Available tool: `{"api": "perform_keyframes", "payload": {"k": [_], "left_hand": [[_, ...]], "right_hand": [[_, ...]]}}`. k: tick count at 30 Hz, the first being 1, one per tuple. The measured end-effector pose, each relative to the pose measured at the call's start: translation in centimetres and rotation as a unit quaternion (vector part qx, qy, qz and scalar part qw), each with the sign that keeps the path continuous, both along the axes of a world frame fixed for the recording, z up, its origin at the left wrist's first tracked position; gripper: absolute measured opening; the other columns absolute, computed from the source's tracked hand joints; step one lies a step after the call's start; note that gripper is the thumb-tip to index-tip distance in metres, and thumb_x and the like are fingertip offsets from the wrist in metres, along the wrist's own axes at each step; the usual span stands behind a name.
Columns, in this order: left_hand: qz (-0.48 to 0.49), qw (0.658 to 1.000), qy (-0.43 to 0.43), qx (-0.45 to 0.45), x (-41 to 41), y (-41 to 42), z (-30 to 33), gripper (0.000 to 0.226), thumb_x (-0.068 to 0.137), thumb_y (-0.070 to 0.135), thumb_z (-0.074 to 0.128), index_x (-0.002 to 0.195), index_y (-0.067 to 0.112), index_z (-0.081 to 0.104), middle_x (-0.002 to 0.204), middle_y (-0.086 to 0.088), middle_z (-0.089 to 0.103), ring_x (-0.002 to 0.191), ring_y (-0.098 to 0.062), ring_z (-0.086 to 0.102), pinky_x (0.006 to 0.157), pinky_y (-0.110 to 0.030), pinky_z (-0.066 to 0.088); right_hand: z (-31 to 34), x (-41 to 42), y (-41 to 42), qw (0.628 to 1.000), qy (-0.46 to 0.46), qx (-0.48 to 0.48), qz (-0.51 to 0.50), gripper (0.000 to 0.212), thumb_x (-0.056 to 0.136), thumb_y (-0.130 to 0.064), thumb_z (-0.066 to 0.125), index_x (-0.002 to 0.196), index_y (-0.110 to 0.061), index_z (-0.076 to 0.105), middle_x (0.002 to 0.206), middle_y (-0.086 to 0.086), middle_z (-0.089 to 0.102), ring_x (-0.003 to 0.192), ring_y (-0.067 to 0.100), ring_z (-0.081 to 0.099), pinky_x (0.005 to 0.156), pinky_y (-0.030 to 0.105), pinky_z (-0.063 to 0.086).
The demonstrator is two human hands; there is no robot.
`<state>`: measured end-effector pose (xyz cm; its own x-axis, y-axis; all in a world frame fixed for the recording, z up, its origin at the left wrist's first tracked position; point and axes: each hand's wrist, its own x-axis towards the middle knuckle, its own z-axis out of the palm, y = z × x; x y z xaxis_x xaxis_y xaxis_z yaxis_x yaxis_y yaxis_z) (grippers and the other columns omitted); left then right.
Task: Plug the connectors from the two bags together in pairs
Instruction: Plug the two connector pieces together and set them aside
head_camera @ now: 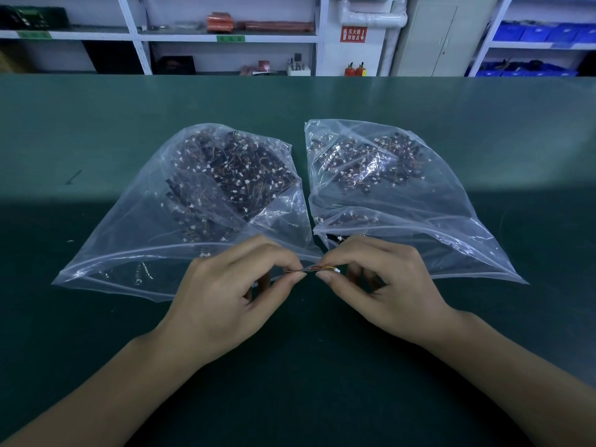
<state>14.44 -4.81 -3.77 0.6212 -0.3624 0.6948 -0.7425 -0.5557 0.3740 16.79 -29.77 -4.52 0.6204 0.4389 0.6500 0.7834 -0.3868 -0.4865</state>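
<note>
Head view showed the left hand (225, 295) and right hand (380, 285) meeting fingertip to fingertip, each pinching one end of a small wired connector pair (317, 269) between thumb and forefinger; whether the two ends were mated could not be told. The thin red and yellow wires ran across the right thumb to a white plug. Just beyond the hands lay the left bag (129, 237) and right bag (451, 221), clear plastic, side by side on the green table (322, 366), both holding heaps of connectors.
</note>
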Motion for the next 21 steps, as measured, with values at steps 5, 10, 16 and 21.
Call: {"api": "perform_keyframes", "payload": {"k": [5,10,16,21], "left_hand": [[0.001,1.0,0.006,-0.007,0.0,-0.1,0.0,0.011,0.105,0.029,0.07,0.099,0.022,0.075,0.098,0.022,0.063,0.072,-0.004,0.061,0.056,-0.026,0.049],[-0.003,1.0,0.002,0.002,0.0,-0.1,0.0,0.012,0.105,0.03,0.07,0.099,0.021,0.076,0.097,0.021,0.063,0.071,-0.003,0.06,0.055,-0.026,0.05],[0.032,0.999,0.008,-0.017,-0.3,0.2,-0.1,0.027,0.103,0.048,0.067,0.093,0.024,0.069,0.074,0.016,0.06,0.061,-0.004,0.057,0.05,-0.03,0.049],[0.031,0.999,-0.003,0.015,0.1,0.5,-0.2,0.04,0.107,0.038,0.062,0.076,0.015,0.072,0.063,0.01,0.059,0.056,-0.01,0.057,0.047,-0.037,0.047]], "right_hand": [[0.0,-0.1,0.0,1.0,-0.006,0.005,-0.008,0.007,0.099,-0.016,0.073,0.1,-0.011,0.078,0.095,-0.02,0.066,0.062,0.004,0.052,0.065,0.007,0.037],[0.2,-0.1,0.1,1.0,0.005,-0.01,-0.011,0.008,0.099,-0.019,0.073,0.099,-0.012,0.077,0.093,-0.019,0.066,0.063,0.004,0.052,0.065,0.008,0.037],[1.0,-0.2,-0.6,0.997,0.013,-0.002,-0.07,0.011,0.094,-0.022,0.061,0.088,-0.013,0.062,0.072,-0.015,0.052,0.062,0.009,0.049,0.061,0.018,0.036],[1.7,0.4,-1.4,0.985,0.031,-0.002,-0.167,0.015,0.086,-0.026,0.048,0.081,-0.013,0.053,0.064,-0.001,0.052,0.062,0.025,0.05,0.059,0.04,0.043]]}}
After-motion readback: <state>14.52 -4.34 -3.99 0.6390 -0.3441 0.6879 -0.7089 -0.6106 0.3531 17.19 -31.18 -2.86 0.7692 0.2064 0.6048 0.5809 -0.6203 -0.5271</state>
